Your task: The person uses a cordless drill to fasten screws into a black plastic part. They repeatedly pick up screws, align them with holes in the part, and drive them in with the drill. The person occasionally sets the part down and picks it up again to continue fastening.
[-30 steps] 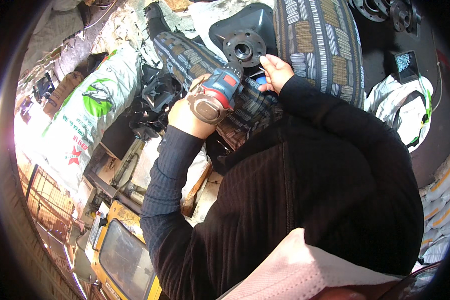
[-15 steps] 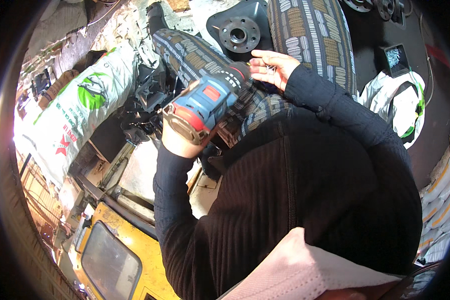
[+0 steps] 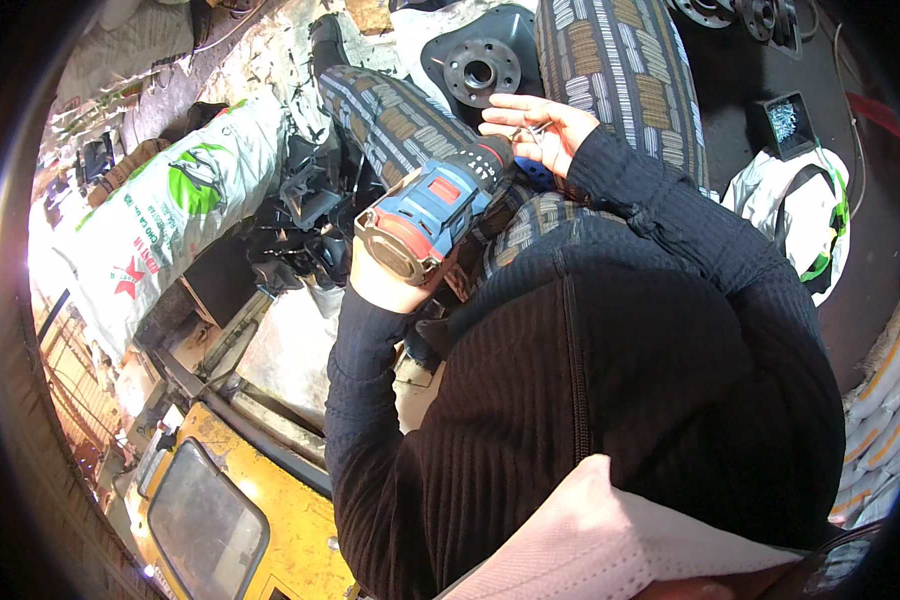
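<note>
My left hand is wrapped round the grip of a blue and red cordless drill. The drill's dark chuck points up and right, close by the fingers of my right hand. That palm is turned up, its fingers partly stretched, with a few small silvery screws lying across them. Just below the fingers, a small blue part shows between my legs, mostly hidden. Beyond the hands, a black square-based part with a round drilled flange lies between my patterned trouser legs.
A small black tray of bluish screws sits at the right, above a white bag. Several black plastic parts are heaped at the left beside a large white sack. A yellow machine panel stands lower left.
The drill and my left hand have shifted slightly right. My right hand's fingers have moved a little left, over the chuck end, and more of the blue part shows.
</note>
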Action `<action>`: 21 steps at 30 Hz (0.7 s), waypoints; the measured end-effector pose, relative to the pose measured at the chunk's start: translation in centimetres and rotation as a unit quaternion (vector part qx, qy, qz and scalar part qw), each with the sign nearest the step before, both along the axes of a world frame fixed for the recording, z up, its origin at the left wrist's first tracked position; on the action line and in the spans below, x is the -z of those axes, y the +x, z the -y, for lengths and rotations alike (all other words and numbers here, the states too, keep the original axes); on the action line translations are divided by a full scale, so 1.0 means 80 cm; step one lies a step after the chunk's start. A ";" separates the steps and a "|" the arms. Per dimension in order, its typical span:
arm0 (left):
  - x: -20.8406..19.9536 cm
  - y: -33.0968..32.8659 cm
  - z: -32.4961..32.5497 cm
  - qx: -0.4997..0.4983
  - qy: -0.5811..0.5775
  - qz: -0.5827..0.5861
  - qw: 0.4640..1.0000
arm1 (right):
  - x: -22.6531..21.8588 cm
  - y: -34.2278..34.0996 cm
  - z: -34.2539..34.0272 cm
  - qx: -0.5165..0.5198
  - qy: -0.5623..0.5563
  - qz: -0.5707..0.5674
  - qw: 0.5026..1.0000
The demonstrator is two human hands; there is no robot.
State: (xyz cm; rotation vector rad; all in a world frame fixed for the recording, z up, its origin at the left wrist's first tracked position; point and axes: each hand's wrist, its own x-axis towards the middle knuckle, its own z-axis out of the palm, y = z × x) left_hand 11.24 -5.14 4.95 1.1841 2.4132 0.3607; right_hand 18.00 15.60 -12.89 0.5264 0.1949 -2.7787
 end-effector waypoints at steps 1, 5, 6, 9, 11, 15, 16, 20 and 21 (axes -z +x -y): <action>0.001 -0.002 -0.002 0.009 0.007 -0.004 1.000 | 0.001 0.000 0.000 0.000 0.017 0.018 1.000; -0.005 -0.010 0.003 0.064 0.016 -0.057 0.996 | 0.004 0.000 -0.004 0.022 0.029 0.047 0.998; -0.006 -0.010 0.006 0.055 0.014 -0.050 0.997 | 0.004 -0.001 -0.003 0.033 0.022 0.055 0.998; -0.009 -0.006 0.019 -0.120 0.019 0.088 0.989 | 0.001 -0.005 -0.004 0.056 -0.025 0.113 0.992; -0.009 -0.002 0.025 -0.255 0.067 0.193 0.945 | -0.001 -0.005 -0.008 0.054 -0.099 0.107 0.988; 0.006 -0.010 0.019 -0.016 0.051 0.021 0.998 | -0.003 -0.006 -0.011 0.034 -0.177 0.032 0.983; 0.009 -0.012 0.014 -0.003 0.041 0.020 0.999 | -0.002 -0.006 -0.011 0.031 -0.180 0.021 0.983; 0.014 -0.014 -0.003 0.015 0.089 -0.013 0.996 | -0.003 -0.007 -0.008 0.029 -0.165 0.036 0.985; 0.012 -0.014 -0.006 0.021 0.085 -0.020 0.996 | -0.003 -0.007 -0.007 0.032 -0.159 0.039 0.986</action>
